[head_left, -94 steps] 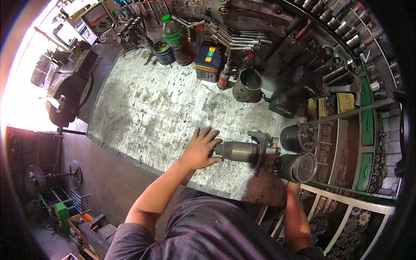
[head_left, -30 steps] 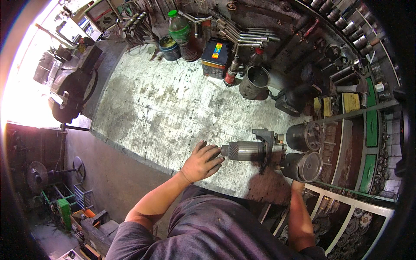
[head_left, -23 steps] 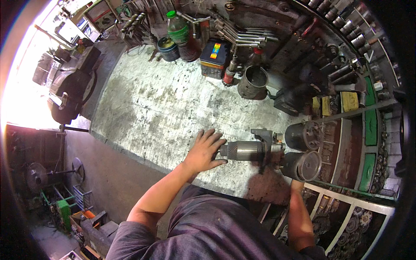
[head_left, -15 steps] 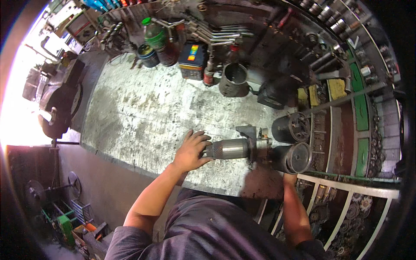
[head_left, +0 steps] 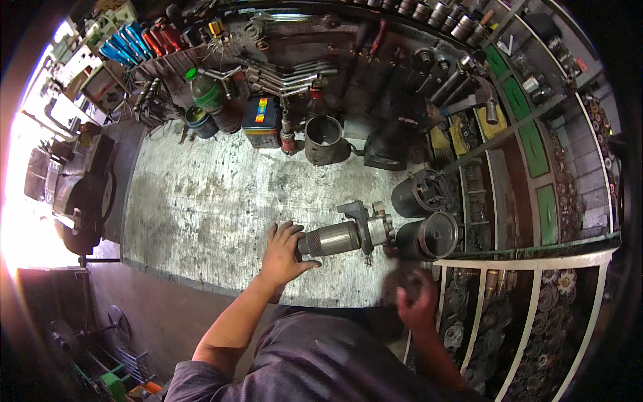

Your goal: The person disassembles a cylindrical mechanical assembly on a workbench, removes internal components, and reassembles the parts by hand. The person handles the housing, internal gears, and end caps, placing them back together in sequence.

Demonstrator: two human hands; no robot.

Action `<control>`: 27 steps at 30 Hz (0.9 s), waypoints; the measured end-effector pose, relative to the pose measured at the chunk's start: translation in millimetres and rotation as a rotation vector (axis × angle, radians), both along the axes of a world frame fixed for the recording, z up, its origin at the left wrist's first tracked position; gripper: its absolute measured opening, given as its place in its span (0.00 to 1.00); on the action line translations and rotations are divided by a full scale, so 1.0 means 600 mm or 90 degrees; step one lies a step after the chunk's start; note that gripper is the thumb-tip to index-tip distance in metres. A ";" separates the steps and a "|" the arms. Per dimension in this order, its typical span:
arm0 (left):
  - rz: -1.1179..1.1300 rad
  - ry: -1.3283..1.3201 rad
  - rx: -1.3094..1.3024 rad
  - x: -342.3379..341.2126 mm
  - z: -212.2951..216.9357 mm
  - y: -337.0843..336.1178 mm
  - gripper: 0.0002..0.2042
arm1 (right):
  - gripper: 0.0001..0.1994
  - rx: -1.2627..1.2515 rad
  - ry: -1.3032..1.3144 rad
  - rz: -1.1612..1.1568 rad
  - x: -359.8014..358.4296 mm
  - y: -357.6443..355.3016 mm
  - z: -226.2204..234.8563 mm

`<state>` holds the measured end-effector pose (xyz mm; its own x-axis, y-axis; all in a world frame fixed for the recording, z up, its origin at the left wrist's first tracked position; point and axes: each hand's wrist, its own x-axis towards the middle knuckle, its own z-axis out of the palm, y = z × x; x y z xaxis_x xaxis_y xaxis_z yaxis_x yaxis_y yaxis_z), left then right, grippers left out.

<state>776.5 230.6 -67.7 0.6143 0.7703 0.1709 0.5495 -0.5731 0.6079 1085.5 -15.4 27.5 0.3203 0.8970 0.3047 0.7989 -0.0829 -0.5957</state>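
My left hand (head_left: 281,256) rests round the near-left end of a motor armature (head_left: 333,239), with fingers and thumb on either side of that end. The ribbed metal body lies across the workbench (head_left: 201,201), its right end set in a grey metal housing (head_left: 364,226). Just right of the housing stands a dark cylindrical can (head_left: 429,238) with a round recessed end. My right hand (head_left: 418,299) is over the front right edge of the bench, below the can, fingers curled. A dark patch sits by its fingertips; shadow and blur hide what it is.
Behind the can sits another dark cylinder (head_left: 422,193). Along the back are a metal cup (head_left: 324,141), a black box (head_left: 261,122), a green-capped bottle (head_left: 206,90) and wrenches (head_left: 295,77). Shelves of parts (head_left: 495,301) border the right; a vise-like machine (head_left: 86,187) stands left.
My right hand has come away from beneath the dark can, toward the bench's front edge. My left hand stays at the armature's end. The whole view has shifted.
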 end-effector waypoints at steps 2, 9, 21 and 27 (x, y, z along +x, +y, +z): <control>0.018 0.003 0.017 0.011 -0.002 -0.004 0.44 | 0.35 -0.015 -0.021 0.053 -0.039 0.110 0.036; 0.025 0.025 0.021 0.019 0.012 -0.006 0.40 | 0.31 -0.292 -0.161 0.109 -0.076 0.395 0.048; 0.066 -0.088 -0.051 -0.023 0.127 -0.009 0.37 | 0.18 0.004 -0.061 0.084 -0.052 0.335 0.059; 0.109 -0.561 -0.390 -0.047 0.168 -0.046 0.45 | 0.17 -0.023 0.385 -0.005 -0.117 0.308 0.008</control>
<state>748.4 203.1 33.2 0.3405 0.9385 0.0563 -0.1762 0.0049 0.9843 1015.3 169.3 32.2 0.4338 0.9003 0.0358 0.3183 -0.1159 -0.9409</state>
